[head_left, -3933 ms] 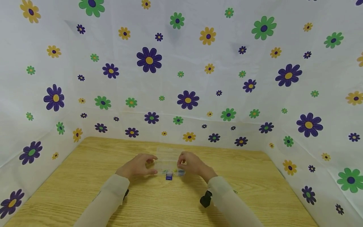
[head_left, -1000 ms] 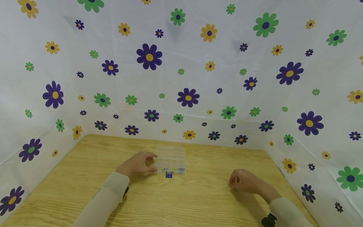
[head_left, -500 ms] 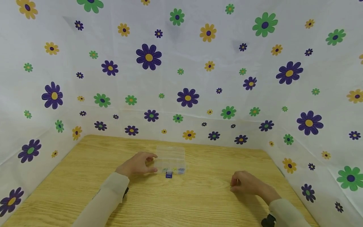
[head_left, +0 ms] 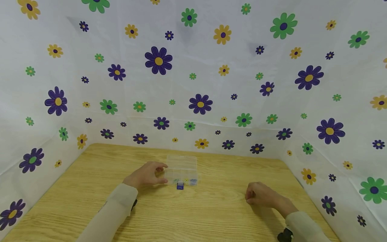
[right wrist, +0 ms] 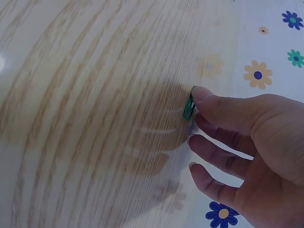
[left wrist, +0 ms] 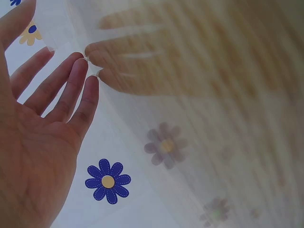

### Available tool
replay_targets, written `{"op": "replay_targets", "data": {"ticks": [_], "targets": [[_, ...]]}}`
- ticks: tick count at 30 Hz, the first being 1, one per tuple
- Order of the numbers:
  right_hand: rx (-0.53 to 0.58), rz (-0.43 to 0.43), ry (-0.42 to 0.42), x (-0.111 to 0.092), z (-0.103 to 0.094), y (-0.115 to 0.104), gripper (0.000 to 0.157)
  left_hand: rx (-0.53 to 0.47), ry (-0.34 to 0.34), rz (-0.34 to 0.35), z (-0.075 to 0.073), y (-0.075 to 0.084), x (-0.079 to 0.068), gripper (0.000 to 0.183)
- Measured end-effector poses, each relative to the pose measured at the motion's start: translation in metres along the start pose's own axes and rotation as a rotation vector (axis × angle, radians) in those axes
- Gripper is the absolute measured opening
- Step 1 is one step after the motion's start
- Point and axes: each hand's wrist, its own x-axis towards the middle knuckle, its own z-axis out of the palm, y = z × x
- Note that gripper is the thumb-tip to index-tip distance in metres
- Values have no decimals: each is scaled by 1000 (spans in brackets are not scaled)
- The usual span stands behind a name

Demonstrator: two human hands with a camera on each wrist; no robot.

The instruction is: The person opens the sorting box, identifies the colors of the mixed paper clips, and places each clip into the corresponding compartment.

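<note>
A clear plastic compartment box [head_left: 181, 174] stands on the table with its lid raised at the back and a blue latch [head_left: 180, 186] at the front. Several small green, yellow and blue pieces lie in its front compartments. My left hand [head_left: 146, 174] rests at the box's left side, thumb near the front and fingertips near the back edge. In the left wrist view, the fingers of that hand are loosely extended, fingertips on the tabletop. At the right, my right hand [head_left: 261, 194] pinches a green paper clip [right wrist: 189, 108] between thumb and forefinger, close to the tabletop.
A light wood-grain table [head_left: 193, 215] lies under both hands. White cloth with purple, green and yellow flowers [head_left: 201, 104] encloses the back and both sides. Black wrist straps [head_left: 285, 234] sit at the sleeves.
My right hand has moved from the box to the right side of the table and stayed there, fingers closing slightly over the last second. The left hand and box have stayed put.
</note>
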Motion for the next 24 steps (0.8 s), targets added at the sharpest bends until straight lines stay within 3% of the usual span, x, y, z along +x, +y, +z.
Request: {"op": "replay_targets", "data": {"ticks": [14, 24], "targets": [[24, 12, -25, 5, 1, -3, 13, -8, 1, -1, 2, -4, 1, 68], [-45, -43, 40, 26, -6, -19, 10, 7, 2, -7, 3, -6, 2, 68]]}}
